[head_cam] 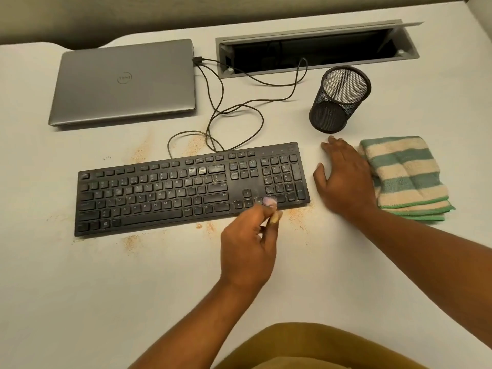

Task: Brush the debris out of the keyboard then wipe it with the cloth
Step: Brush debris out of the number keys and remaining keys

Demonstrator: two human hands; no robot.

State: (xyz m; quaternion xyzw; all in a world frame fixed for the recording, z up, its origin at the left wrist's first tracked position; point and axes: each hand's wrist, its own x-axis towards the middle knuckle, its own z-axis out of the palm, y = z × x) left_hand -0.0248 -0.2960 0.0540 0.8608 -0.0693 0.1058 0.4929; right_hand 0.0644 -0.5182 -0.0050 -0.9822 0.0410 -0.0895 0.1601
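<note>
A black keyboard (159,193) lies across the middle of the white desk, dusty, with crumbs between some keys. My left hand (247,249) pinches a small brush (269,203); its blurred pale bristles touch the arrow keys near the keyboard's front right. My right hand (343,179) rests flat on the desk just right of the keyboard, fingers spread and holding nothing. Its outer edge lies against a folded green and cream striped cloth (407,177).
Orange-brown crumbs (130,242) are scattered on the desk around the keyboard. A shut grey laptop (125,83) sits at the back left, with cables (234,107) looping to an open cable tray (314,49). A black mesh pen cup (338,99) stands behind my right hand.
</note>
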